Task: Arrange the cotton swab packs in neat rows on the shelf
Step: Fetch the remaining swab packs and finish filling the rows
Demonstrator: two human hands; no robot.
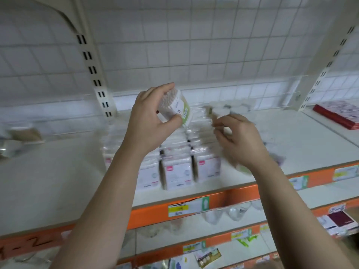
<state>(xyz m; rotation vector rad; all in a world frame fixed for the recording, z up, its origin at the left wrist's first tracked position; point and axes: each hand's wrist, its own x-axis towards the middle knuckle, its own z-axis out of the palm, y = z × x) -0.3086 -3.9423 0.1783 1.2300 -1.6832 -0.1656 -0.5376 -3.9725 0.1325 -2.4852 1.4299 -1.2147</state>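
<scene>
My left hand holds a clear cotton swab pack with a green-edged label, raised and tilted above the shelf. Below it, rows of clear swab packs with pink-and-white labels stand upright, running from the front edge toward the back. My right hand hovers over the right-hand row, fingers curled around a blurred clear pack at the row's far end. More clear packs lie loose near the back wire grid. The picture is motion-blurred.
A slotted upright post stands at the back left. Red flat boxes lie at the far right. Blurred items sit at the left. An orange shelf edge carries price labels; lower shelves hold clear bottles and small packets.
</scene>
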